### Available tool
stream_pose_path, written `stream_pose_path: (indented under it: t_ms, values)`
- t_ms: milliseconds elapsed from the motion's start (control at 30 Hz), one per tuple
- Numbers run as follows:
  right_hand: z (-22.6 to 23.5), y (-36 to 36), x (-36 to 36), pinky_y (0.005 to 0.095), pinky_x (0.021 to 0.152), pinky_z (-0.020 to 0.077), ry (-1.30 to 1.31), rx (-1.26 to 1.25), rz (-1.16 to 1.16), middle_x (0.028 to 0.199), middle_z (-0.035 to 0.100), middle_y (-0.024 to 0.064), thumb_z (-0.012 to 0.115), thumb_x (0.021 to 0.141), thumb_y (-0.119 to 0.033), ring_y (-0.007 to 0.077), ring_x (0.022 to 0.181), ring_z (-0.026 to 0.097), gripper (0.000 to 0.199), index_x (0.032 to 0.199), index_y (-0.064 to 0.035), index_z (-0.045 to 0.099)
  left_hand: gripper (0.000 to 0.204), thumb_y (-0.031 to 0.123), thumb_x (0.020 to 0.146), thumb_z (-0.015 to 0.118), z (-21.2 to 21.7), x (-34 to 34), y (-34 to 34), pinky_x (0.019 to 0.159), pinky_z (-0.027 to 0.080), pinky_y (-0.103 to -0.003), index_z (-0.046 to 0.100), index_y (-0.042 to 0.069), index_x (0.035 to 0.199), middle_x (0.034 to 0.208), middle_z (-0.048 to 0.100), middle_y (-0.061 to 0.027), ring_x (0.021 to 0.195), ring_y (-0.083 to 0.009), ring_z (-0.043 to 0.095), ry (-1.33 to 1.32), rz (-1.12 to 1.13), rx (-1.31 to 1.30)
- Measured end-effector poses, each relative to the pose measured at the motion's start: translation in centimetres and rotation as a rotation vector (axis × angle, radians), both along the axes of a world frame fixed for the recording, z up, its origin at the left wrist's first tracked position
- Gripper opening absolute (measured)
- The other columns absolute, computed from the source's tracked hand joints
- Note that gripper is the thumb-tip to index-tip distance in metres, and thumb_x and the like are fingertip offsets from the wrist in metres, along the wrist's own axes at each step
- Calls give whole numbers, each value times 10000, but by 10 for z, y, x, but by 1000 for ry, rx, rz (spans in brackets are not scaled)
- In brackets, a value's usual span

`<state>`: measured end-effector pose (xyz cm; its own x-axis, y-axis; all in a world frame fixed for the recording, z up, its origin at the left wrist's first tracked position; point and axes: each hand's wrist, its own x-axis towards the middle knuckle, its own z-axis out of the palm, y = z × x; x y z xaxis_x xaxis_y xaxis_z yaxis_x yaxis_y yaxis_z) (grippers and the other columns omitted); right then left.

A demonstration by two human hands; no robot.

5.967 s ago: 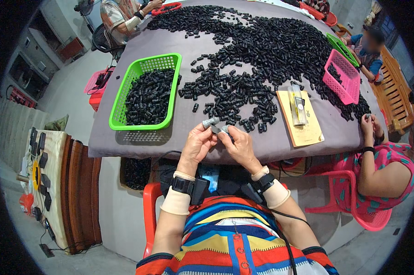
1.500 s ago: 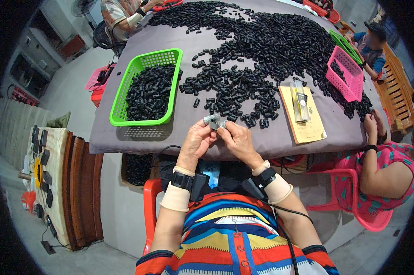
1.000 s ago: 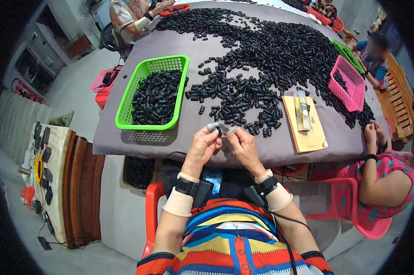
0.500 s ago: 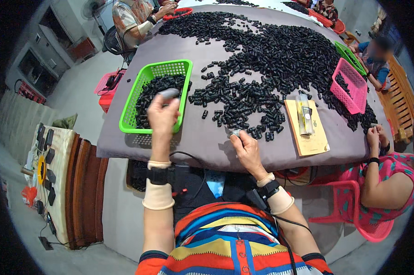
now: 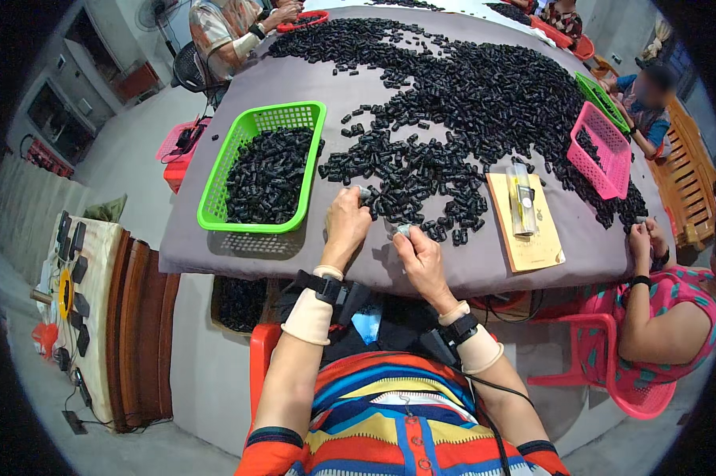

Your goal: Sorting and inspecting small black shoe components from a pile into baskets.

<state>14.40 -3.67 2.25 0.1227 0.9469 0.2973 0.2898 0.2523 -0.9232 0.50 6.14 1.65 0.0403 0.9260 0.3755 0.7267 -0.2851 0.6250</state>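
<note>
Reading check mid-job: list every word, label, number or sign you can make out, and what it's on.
None can be read.
Pad: small marks, too small to read.
Clear case: no legible text.
Black pieces: too small to show any.

No legible text or numbers.

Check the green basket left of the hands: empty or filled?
Partly filled: many black pieces lie inside the green basket, but its far wall shows bare above them.
</note>
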Motion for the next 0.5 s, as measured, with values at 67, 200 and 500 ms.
stream_pose_path:
  t_ms: [67,200,500]
  values:
    - [2,1,2,306,513,381,30,-4,-13,623,511,109,553,868,-207,167,536,451,230,766,-8,498,209,17,682,582,6,-3,-2,611,463,-347,594,12,891,735,581,-121,677,-262,587,-1,0,-24]
    - [5,3,1,310,519,391,60,-34,-48,636,531,118,596,836,-230,159,543,459,246,772,-12,500,185,27,690,616,7,-15,-27,540,466,-297,603,16,874,739,579,-89,611,-180,582,-422,-252,-273]
    - [2,4,3,282,511,408,5,-46,-61,613,554,93,626,789,-179,98,549,475,214,738,-14,501,174,-15,798,596,15,-8,-58,555,527,-219,592,5,971,766,606,-40,630,-103,599,-1138,-488,-701]
